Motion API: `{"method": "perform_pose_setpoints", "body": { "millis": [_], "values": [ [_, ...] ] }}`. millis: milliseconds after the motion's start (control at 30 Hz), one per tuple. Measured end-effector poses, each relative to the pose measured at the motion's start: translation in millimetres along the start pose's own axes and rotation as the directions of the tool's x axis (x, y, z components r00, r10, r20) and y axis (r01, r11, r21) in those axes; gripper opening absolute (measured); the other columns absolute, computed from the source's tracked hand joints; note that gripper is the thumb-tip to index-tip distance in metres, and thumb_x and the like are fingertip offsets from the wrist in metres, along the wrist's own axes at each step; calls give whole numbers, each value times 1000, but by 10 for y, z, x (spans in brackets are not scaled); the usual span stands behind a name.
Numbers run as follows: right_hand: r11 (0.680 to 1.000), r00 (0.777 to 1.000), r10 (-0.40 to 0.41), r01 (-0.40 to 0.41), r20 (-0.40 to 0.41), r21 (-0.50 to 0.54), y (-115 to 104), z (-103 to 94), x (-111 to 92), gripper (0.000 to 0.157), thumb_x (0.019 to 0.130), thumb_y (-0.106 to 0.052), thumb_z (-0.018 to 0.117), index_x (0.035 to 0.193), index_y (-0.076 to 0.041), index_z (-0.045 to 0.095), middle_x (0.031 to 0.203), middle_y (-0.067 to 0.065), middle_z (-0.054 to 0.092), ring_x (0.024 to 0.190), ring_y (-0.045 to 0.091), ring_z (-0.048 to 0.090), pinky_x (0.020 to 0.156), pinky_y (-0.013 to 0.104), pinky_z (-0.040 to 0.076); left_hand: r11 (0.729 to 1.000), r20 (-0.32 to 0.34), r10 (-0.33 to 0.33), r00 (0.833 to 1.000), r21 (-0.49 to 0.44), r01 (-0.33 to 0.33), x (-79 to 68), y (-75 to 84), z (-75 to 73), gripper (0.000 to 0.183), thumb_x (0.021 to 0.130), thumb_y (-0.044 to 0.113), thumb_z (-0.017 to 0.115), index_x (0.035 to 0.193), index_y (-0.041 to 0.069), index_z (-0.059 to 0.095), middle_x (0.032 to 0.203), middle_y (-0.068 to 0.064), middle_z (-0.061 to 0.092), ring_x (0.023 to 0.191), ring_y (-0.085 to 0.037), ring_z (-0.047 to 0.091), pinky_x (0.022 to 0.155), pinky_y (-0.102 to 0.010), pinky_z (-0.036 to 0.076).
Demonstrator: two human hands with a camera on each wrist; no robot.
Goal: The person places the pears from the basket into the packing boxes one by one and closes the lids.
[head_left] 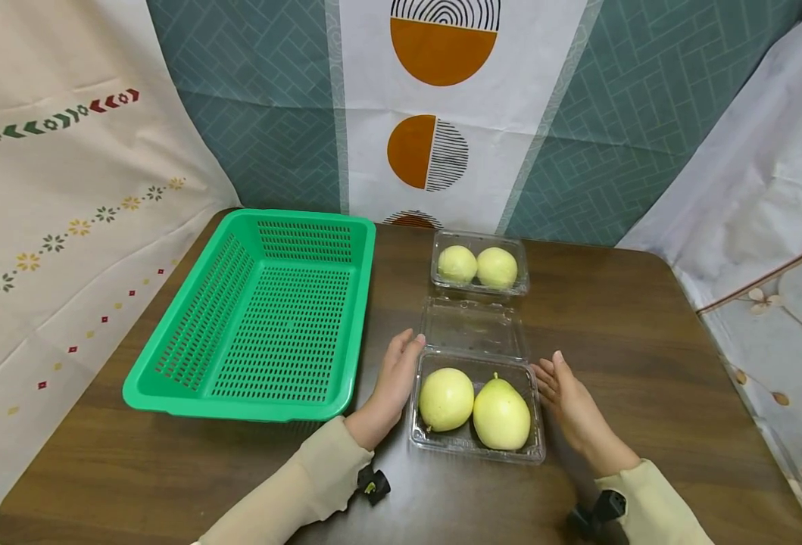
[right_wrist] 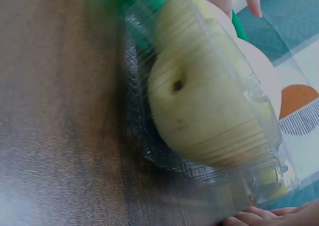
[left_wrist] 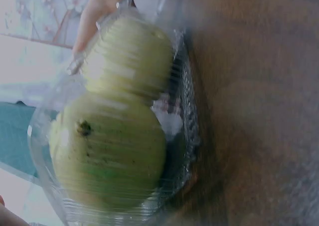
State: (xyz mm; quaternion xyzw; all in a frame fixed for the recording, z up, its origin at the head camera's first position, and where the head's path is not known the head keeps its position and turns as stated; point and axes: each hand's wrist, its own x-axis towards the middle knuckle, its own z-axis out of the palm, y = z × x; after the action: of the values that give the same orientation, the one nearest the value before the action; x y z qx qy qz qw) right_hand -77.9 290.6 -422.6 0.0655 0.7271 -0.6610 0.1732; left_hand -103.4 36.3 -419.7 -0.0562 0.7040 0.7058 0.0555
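Note:
A clear plastic clamshell box (head_left: 475, 452) stands on the table in the head view, its lid (head_left: 472, 327) folded back away from the person. Inside it lie two pale yellow-green pears, a left pear (head_left: 446, 399) and a right pear (head_left: 501, 415) whose stem points away from the person. My left hand (head_left: 390, 386) is at the box's left side, fingers extended along its edge. On the opposite side my right hand (head_left: 575, 412) has its fingers straight, the tips close to the wall; contact is hard to tell. Both wrist views show the pears through the box wall.
A green perforated basket (head_left: 358, 333) sits left of the left hand. Behind the lid, near the back edge, is another clear box (head_left: 526, 281) with two pears. Patterned cloth (head_left: 271, 83) hangs behind and at both sides of the wooden table (head_left: 639, 356).

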Motion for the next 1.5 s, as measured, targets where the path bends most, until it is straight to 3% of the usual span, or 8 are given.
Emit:
{"method": "perform_pose_setpoints", "body": {
  "millis": [233,567,833,967,1233,1300,1400,1500],
  "values": [
    [1000,1000,-12,12,11,21,-8,2,53,83,99,-56,9,146,11,-8,154,32,2,143,45,-1,116,55,3,997,29,-70,997,27,69,87,-55,13,62,100,36,38,144,-6,30,150,-24,30,141,-39,23,115,-53,17],
    [997,997,-52,48,60,63,-32,28,111,80,100,-52,7,146,11,-9,154,32,1,143,43,-1,115,54,11,984,117,-102,988,-135,117,132,-74,47,64,100,33,34,144,-12,23,150,-30,26,140,-41,25,116,-49,19],
    [998,995,-57,57,76,-5,-27,18,85,80,100,-52,5,146,12,-5,154,32,5,143,43,4,114,53,14,977,156,-133,979,-145,156,104,-57,32,62,99,28,34,146,-10,20,149,-30,26,140,-40,26,115,-48,21],
    [997,995,-61,64,80,-36,-39,17,62,79,101,-51,6,146,12,-3,154,31,8,143,43,7,114,52,16,976,167,-152,974,-130,174,64,-30,12,64,98,29,36,147,-9,19,151,-28,24,140,-40,25,115,-48,22],
    [991,991,-104,110,87,-74,-43,38,22,80,100,-52,4,147,12,0,152,32,11,142,45,9,112,52,18,992,146,-125,981,-13,128,-33,-5,-19,65,98,32,40,148,-6,20,155,-24,19,143,-38,18,115,-51,19],
    [991,991,-105,111,85,-70,-39,44,20,81,99,-53,4,146,13,0,152,33,11,142,45,9,113,46,24,993,151,-115,982,-9,118,-51,3,-23,66,98,31,40,148,-7,19,154,-24,19,143,-39,18,115,-51,18],
    [992,992,-103,108,70,-59,-34,55,19,80,100,-51,5,146,14,1,152,34,11,142,45,10,105,22,36,996,159,-92,983,-4,94,-79,23,-26,67,98,31,40,147,-9,18,153,-26,20,142,-40,18,115,-53,16],
    [992,992,-110,114,59,-52,-29,64,14,78,101,-49,5,146,14,3,151,36,11,141,46,11,93,7,37,997,152,-83,985,10,83,-102,39,-25,68,98,33,41,147,-8,19,153,-26,21,142,-40,18,115,-55,14]
  ]
}}
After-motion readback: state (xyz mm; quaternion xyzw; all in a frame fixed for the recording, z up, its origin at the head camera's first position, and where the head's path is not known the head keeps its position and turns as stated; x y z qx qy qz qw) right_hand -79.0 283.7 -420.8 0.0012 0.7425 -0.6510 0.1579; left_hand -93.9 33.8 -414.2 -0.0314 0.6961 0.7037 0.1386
